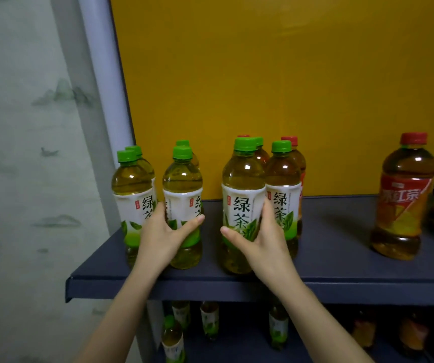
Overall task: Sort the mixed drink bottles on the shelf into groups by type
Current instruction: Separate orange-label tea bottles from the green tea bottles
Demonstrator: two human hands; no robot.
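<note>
At back of shelf point(341, 231), two red-capped bottles point(299, 163) being largely hidden by green bottles point(132, 184). Lower bottles point(209, 320) being lost in dimness.

Left hand point(162, 239) being curled round second green bottle point(183, 184): thumb spread across front, fingertips hidden behind.

Right hand point(261, 239) likewise round third green bottle point(243, 179).

Red tea bottle point(404, 195) being stood well apart at right, full.

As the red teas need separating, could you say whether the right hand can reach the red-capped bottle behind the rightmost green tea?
Probably not directly: the right hand grips one green tea bottle, and the rightmost green tea stands before the red-capped bottle. Its right side looks open.
</note>
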